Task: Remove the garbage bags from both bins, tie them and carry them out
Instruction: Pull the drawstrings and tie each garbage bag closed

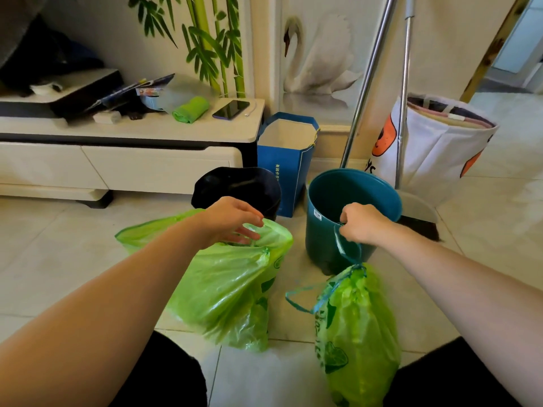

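Now both green bags lie on the floor, out of the bins: the right hand (363,223) grips the right bag's (357,327) drawstring (346,248), already cinched; the left hand (232,221), fingers loosely spread, should gather the left bag's (226,289) open mouth and knot it tight

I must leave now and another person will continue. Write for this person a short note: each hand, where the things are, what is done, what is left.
Right hand: its grip holds the blue drawstring of the right bag, which is cinched shut.
Left hand: fingers spread at the mouth of the left bag, not gripping it.
Both bags are out, on the floor in front of the black bin and the teal bin.
Left: close the left bag, then carry both out.
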A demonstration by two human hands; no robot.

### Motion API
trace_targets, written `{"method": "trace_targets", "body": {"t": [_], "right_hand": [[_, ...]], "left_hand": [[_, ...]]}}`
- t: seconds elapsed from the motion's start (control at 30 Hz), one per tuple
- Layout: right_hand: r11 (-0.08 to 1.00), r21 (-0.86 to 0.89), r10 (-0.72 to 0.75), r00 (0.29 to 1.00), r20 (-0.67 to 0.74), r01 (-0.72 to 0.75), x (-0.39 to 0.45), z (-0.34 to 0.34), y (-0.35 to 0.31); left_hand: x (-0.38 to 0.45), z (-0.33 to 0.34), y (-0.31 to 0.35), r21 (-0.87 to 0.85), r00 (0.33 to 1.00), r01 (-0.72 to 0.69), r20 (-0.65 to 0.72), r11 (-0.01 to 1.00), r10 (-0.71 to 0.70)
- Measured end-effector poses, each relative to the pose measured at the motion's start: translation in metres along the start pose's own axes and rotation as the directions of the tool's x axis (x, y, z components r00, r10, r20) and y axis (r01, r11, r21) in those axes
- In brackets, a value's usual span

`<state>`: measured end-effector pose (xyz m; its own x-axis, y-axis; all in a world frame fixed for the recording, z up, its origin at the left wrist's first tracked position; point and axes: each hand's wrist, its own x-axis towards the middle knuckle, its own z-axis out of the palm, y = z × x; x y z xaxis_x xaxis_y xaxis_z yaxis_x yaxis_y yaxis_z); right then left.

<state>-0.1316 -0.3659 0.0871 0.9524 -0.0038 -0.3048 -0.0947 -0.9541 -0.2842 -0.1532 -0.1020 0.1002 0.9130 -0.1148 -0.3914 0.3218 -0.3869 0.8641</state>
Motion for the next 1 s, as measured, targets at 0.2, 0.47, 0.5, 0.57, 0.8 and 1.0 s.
{"method": "trace_targets", "body": {"t": [0.2,0.47,0.5,0.57,0.8,1.0], "right_hand": [[0.966,0.213,-0.147,0.989,-0.013,0.146,0.011,0.015,-0.025],[0.936,0.222,-0.286,0.957,0.035,0.272,0.024,0.035,-0.065],[0.934,0.229,-0.286,0.958,0.024,0.274,0.025,0.037,-0.072],[0.930,0.251,-0.285,0.958,0.022,0.270,0.028,0.042,-0.084],[0.920,0.270,-0.302,0.953,0.034,0.282,0.040,0.055,-0.105],[0.932,0.324,-0.216,0.968,0.130,0.165,0.060,0.066,-0.120]], "left_hand": [[0.003,-0.055,-0.034,0.357,0.970,-0.005,-0.227,0.934,0.092],[-0.017,-0.105,-0.064,0.566,0.911,0.118,-0.389,0.816,0.138],[-0.019,-0.107,-0.066,0.575,0.917,0.121,-0.377,0.809,0.131],[-0.022,-0.111,-0.069,0.590,0.922,0.134,-0.369,0.796,0.118],[-0.029,-0.133,-0.085,0.546,0.873,0.242,-0.483,0.802,0.065],[-0.036,-0.139,-0.104,0.331,0.817,0.538,-0.432,0.775,-0.382]]}}
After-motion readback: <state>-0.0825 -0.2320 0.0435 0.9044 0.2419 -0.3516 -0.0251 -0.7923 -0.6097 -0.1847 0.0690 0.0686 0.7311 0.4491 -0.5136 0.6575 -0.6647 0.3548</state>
